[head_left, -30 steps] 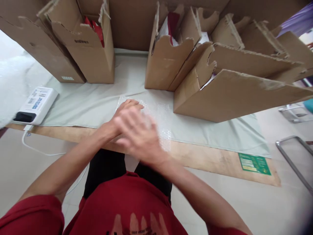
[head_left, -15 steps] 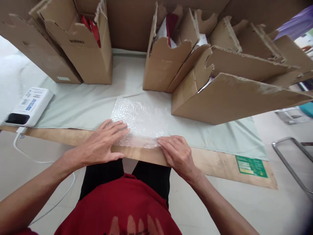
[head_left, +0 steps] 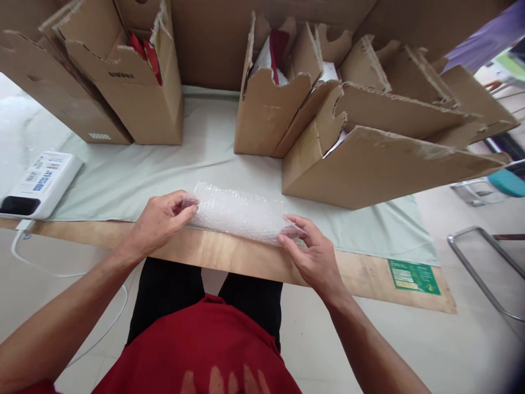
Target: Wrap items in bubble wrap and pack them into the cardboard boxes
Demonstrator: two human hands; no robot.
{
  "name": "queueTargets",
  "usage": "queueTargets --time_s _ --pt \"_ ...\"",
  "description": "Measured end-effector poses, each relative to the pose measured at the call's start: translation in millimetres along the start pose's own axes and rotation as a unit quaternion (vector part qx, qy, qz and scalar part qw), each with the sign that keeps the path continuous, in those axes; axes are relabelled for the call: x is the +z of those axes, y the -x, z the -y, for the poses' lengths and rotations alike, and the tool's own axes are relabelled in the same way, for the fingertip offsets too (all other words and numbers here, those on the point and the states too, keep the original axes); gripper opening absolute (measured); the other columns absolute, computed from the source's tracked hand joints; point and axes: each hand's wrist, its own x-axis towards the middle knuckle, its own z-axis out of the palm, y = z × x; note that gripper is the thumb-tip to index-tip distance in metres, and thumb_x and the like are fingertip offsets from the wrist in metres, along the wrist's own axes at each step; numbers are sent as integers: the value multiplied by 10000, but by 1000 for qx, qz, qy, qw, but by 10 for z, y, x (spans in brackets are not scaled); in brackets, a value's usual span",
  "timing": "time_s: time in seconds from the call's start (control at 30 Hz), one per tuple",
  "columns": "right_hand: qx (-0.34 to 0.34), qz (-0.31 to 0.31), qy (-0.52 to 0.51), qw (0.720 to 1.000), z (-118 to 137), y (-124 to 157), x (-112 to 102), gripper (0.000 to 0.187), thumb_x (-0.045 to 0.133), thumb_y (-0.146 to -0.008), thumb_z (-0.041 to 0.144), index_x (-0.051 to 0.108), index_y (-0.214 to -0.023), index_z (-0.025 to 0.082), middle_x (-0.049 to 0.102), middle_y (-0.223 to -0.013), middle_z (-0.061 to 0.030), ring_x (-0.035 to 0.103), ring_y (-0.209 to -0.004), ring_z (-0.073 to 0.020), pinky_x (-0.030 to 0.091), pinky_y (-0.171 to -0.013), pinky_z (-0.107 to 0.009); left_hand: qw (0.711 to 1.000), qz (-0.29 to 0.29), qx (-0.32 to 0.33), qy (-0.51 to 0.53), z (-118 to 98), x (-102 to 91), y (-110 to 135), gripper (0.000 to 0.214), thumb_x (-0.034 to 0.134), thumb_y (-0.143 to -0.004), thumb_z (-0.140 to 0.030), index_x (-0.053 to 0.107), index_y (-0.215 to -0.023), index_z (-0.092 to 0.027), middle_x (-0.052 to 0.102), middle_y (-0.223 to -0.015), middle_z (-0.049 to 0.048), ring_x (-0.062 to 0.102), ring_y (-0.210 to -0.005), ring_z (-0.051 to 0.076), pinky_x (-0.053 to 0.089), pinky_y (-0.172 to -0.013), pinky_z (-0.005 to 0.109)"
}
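Note:
A sheet of clear bubble wrap (head_left: pixel 240 212) lies folded over into a loose roll on the pale green cloth (head_left: pixel 135 175), close to the table's wooden front edge (head_left: pixel 229 257). My left hand (head_left: pixel 162 219) pinches the roll's left end between thumb and fingers. My right hand (head_left: pixel 309 254) grips the right end the same way. Both wrists rest just above the wooden edge.
Torn-open cardboard boxes stand along the back: two at the left (head_left: pixel 123 82) holding red items, several at the right (head_left: pixel 369 148). A white device (head_left: pixel 39 183) with a cable sits at the far left. A green label (head_left: pixel 414 276) is stuck near the front right corner.
The bubble wrap lay flat under my palms half a second ago. Both hands have since folded its near edge away from me into a roll and now grip its two ends.

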Motion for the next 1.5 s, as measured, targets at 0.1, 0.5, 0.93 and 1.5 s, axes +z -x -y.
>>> queueTargets --time_s 0.1,0.5,0.93,1.5 --pt "28 -16 12 999 -76 -113 55 406 665 -897 373 629 -1269 214 701 -815 -3 673 -743 -194 559 -757 -348 1000 -19 0 -21 49 84 -171 280 579 -844 -436 724 -931 -212 732 -817 19 665 -730 181 506 -694 296" --pt "-28 -37 191 981 -294 -263 82 403 596 -946 386 634 -1303 201 715 -1048 -89 620 -692 -208 535 -751 -388 958 -39 20 -285 29 204 -191 458 511 -936 -412 622 -1323 -195 728 -1085 89 703 -908 262 507 -727 347" --pt "49 39 1 998 -129 -302 21 141 640 -872 353 595 -895 221 613 -748 9 556 -655 -162 430 -619 -297 967 40 5 -253 -78 160 -254 583 466 -899 -328 521 -1463 -190 710 -932 45 674 -842 244 481 -745 353" --pt "49 -23 103 993 -110 -60 148 614 598 -898 372 514 -1480 195 555 -713 29 564 -656 -196 469 -665 -329 960 75 -35 -269 -49 143 -96 627 448 -895 -364 448 -1492 -173 688 -839 28 659 -799 265 440 -692 353"
